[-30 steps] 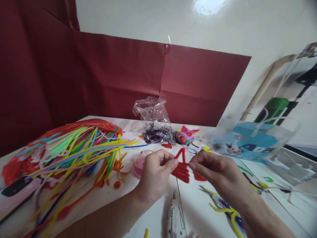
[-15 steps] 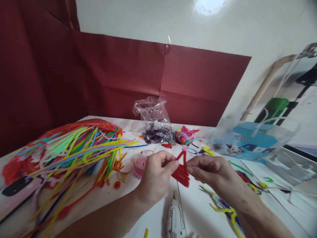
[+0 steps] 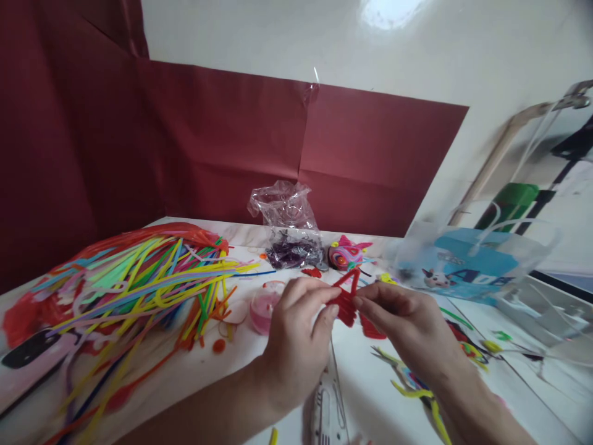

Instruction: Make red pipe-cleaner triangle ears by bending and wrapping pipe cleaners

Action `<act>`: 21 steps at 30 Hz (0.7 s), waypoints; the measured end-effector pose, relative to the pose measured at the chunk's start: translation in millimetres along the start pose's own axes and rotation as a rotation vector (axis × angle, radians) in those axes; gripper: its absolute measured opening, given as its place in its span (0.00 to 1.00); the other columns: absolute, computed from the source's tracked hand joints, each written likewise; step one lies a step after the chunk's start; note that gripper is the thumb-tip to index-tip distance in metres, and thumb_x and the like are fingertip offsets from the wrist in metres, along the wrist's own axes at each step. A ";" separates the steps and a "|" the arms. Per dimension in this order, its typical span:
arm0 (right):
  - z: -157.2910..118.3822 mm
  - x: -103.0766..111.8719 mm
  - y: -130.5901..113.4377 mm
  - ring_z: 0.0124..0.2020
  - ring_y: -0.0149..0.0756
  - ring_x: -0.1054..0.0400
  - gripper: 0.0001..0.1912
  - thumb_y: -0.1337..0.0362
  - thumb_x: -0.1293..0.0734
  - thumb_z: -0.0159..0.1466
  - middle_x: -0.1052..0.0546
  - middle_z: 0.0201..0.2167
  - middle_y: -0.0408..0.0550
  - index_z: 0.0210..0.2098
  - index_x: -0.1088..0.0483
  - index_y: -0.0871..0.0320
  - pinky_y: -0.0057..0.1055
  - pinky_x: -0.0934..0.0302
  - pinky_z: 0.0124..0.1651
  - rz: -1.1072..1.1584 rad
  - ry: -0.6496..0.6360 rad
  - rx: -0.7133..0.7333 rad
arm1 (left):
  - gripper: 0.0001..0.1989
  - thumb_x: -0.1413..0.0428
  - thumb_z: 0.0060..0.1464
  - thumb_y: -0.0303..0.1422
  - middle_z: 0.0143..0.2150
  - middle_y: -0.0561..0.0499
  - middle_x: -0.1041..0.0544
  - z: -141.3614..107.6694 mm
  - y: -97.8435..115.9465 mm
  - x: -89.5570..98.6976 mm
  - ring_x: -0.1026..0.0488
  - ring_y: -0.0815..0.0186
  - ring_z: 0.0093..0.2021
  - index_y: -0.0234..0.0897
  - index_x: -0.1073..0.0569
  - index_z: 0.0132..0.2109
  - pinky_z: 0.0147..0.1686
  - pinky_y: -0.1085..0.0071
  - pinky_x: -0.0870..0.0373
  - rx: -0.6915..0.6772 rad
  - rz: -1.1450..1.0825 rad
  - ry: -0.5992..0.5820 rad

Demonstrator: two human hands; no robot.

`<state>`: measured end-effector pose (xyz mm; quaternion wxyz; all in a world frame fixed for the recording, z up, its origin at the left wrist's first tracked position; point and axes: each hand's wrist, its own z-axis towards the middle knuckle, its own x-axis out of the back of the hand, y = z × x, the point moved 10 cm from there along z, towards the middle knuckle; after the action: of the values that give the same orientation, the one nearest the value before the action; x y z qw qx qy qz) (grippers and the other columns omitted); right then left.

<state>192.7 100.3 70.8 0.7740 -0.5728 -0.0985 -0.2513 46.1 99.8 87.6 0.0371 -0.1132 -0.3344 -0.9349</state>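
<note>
Between my hands is a piece bent from red pipe cleaner (image 3: 345,305), with a pointed loop standing up from a zigzag body. My left hand (image 3: 301,340) pinches its left side between thumb and fingers. My right hand (image 3: 398,315) grips the right leg of the loop with thumb and forefinger. Another red folded piece (image 3: 372,327) lies on the table just behind my right fingers, partly hidden by them. Below my hands a white glue gun (image 3: 328,402) lies on the table, its tip covered by my left hand.
A heap of coloured pipe cleaners (image 3: 162,272) spreads over the left. A pink round container (image 3: 264,309), a clear bag of dark bits (image 3: 296,247) and a pink figure (image 3: 346,253) stand behind. Yellow-edged pieces (image 3: 417,389) and a plastic bag (image 3: 482,259) are right.
The red piece has tilted and shifted slightly right and up. My left hand has turned, its fingers now reaching over the piece. Another red piece now shows beside my right fingers.
</note>
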 end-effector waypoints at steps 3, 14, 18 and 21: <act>-2.6 -0.7 -7.0 0.18 0.29 0.45 0.13 0.57 0.36 0.56 0.33 0.16 0.42 0.24 0.29 0.61 0.26 0.49 0.20 -0.015 0.035 0.034 | 0.15 0.51 0.53 0.22 0.45 0.45 0.27 -5.2 5.3 -12.0 0.33 0.65 0.47 0.32 0.28 0.47 0.48 0.69 0.36 -0.047 0.037 -0.090; -15.9 -18.3 -39.0 0.24 0.32 0.34 0.13 0.67 0.40 0.60 0.26 0.23 0.45 0.40 0.26 0.60 0.24 0.38 0.27 -0.110 -0.070 0.311 | 0.13 0.47 0.50 0.22 0.44 0.44 0.26 -3.0 -9.5 -7.7 0.30 0.64 0.46 0.30 0.27 0.45 0.48 0.69 0.35 0.084 -0.106 -0.017; -13.2 -19.3 -33.6 0.22 0.30 0.34 0.11 0.67 0.38 0.60 0.27 0.21 0.43 0.35 0.24 0.58 0.22 0.40 0.24 -0.050 -0.096 0.278 | 0.08 0.45 0.48 0.23 0.36 0.47 0.23 -1.2 -20.7 -5.4 0.28 0.65 0.38 0.33 0.25 0.37 0.39 0.72 0.31 0.204 -0.208 0.020; -13.1 -21.7 -32.8 0.23 0.30 0.35 0.10 0.66 0.38 0.59 0.28 0.21 0.42 0.32 0.24 0.58 0.21 0.40 0.25 -0.040 -0.125 0.253 | 0.05 0.44 0.47 0.24 0.31 0.50 0.23 -2.7 -32.5 -8.1 0.28 0.66 0.34 0.35 0.25 0.32 0.34 0.73 0.31 0.336 -0.283 0.021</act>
<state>156.0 86.9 84.5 0.8273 -0.4828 -0.1887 -0.2163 48.8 123.2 63.6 -0.0727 -0.0474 -0.4975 -0.8631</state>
